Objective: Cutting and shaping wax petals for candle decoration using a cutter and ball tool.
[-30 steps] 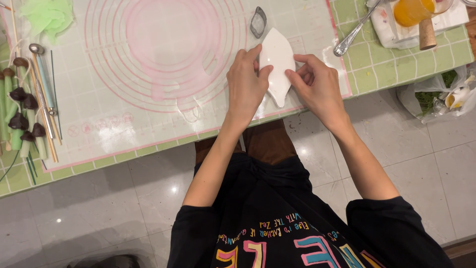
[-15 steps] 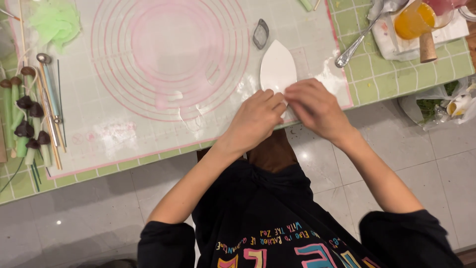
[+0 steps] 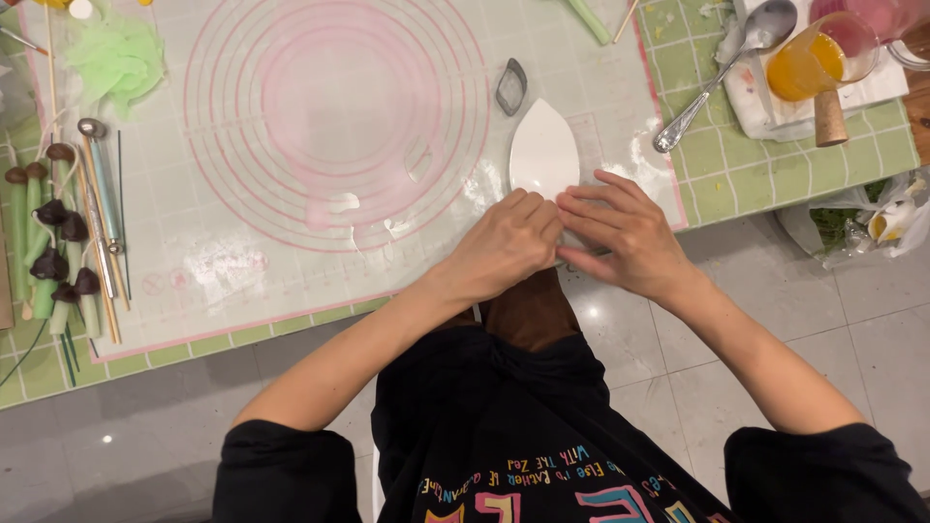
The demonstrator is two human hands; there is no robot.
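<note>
The lower end of the white leaf-shaped piece (image 3: pixel 544 155) is hidden under both hands, so its edge there can't be told. The fingertips of the left hand (image 3: pixel 504 247) are curled under, and the grip on the piece is not visible. The thumb of the right hand (image 3: pixel 625 237) is partly behind its fingers. Far right of the hands, the pink cup (image 3: pixel 886 19) is cut by the top edge, and the bag w/ scraps (image 3: pixel 872 223) by the right edge. Far left, the green stems (image 3: pixel 39 261) are too small to tell apart. The small grey cutter (image 3: pixel 511 87) above the hands is blurred.
</note>
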